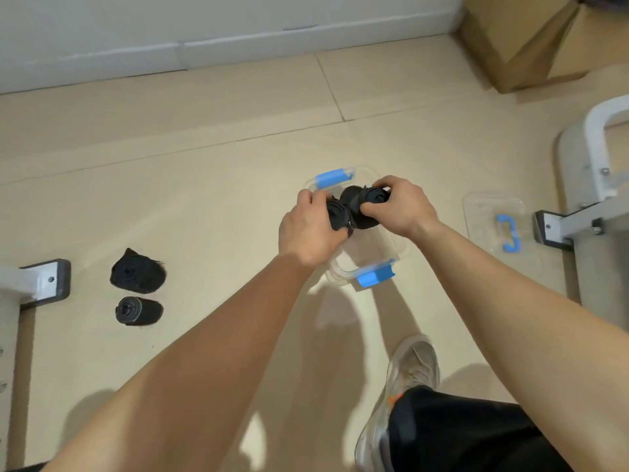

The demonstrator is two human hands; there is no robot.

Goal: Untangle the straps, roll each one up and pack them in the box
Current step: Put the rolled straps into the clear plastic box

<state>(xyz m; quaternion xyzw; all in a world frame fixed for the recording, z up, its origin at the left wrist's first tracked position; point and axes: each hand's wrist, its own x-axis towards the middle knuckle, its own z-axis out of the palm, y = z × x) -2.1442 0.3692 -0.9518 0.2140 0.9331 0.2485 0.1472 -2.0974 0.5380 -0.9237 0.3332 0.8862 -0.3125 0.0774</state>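
Both hands are closed round a rolled black strap each; the left hand (308, 229) grips the left roll (337, 216) and the right hand (400, 207) grips the right roll (369, 199); the two rolls touch each other between the hands.

They are held directly above the clear box (342, 272), over its far half, so I judge the coming move goes straight down and not sideways. The long axis of the box runs from the far latch (332, 177) at 11 o'clock to the near latch (374, 275) at 5 o'clock; the two rolls sit side by side across this axis, and neither hand is clearly nearer. Which way each roll's own axis points I cannot tell surely.

Inside the box, the near part that shows holds no strap; the far part is hidden under the hands. The lid (490, 216) lies on the floor at 3 o'clock from the box, apart from it.

Two more rolls wait on the floor at 9 o'clock, well apart from the box: a larger roll (138, 271) and a smaller roll (139, 311) just below it.
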